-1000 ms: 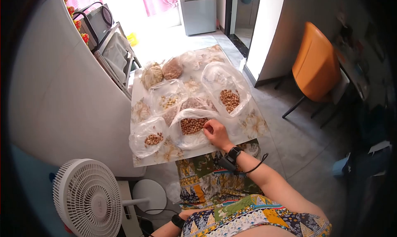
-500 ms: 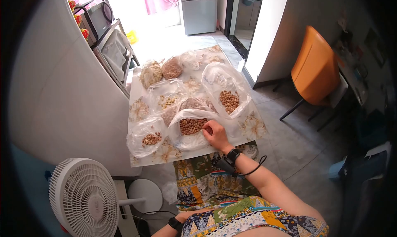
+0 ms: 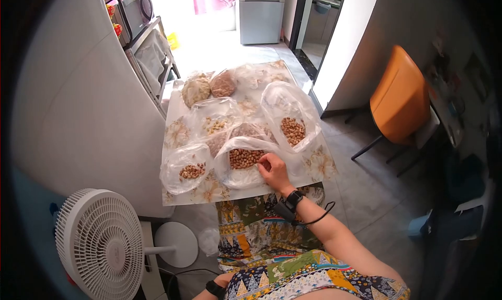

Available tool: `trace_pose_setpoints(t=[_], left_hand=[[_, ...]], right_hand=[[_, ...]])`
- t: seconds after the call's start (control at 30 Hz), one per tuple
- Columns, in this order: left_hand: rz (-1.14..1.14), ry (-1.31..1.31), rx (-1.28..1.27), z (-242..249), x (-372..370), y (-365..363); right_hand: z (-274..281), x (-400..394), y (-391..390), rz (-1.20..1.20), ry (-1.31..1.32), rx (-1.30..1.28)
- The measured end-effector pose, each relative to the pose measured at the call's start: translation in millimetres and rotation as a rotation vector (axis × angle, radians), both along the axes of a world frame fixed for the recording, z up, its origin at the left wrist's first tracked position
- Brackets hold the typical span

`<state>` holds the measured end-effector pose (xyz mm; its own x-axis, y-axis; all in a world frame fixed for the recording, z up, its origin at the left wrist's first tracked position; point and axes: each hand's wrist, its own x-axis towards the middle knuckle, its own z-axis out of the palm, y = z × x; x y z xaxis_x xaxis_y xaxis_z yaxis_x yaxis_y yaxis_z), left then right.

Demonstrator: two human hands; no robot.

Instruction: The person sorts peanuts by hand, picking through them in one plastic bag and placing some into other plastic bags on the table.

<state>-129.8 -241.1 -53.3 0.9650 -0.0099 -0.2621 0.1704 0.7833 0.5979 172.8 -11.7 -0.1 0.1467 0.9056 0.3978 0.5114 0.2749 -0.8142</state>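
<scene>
My right hand (image 3: pixel 273 172) is at the right side of an open clear plastic bag (image 3: pixel 239 180) near the table's front edge. Its fingers are curled together in a pinch, and whatever is between them is hidden. Small brown peanut-like kernels (image 3: pixel 244 158) fill the middle of that bag. To its left, another plastic bag (image 3: pixel 170 166) contains fewer kernels (image 3: pixel 192 171), some paler. Farther right stands a larger open bag (image 3: pixel 272 98) with brown kernels (image 3: pixel 293 131). Only a little of my left hand (image 3: pixel 225 280) shows low in the view, beside a black wristband; its fingers are hidden behind my patterned clothing.
Behind are a bag of pale pieces (image 3: pixel 215 125) and two full bags, one pale (image 3: pixel 196 90), one reddish (image 3: pixel 223 84). The tablecloth (image 3: pixel 209 190) is floral. A white fan (image 3: pixel 107 245) stands lower left, an orange chair (image 3: pixel 400 98) right, and a fridge (image 3: pixel 261 20) at the back.
The camera view has shifted slightly, so the table and fan appear moved a little. My right hand stays pinched at the same bag's edge.
</scene>
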Motion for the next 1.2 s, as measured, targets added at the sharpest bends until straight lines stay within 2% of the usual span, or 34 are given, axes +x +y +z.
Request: trace_pose_setpoints(t=[0.47,0.87,0.93,1.0,1.07,1.2], left_hand=[[-0.049,-0.072,0.055,-8,32,20],[-0.178,-0.151,0.165,0,62,39],[-0.045,-0.034,0.223,9,64,48],[0.298,0.174,0.302,28,67,65],[0.477,0.267,0.423,18,61,83],[0.761,0.303,0.325,4,58,118]], right_hand=[[-1,1,0,0.001,-0.011,-0.004],[-6,1,2,-0.002,-0.023,0.031],[-3,1,2,0.001,-0.005,0.022],[10,1,0,0.039,0.090,0.044],[35,6,-5,0.051,0.111,0.111],[80,38,4,-0.070,0.015,0.296]])
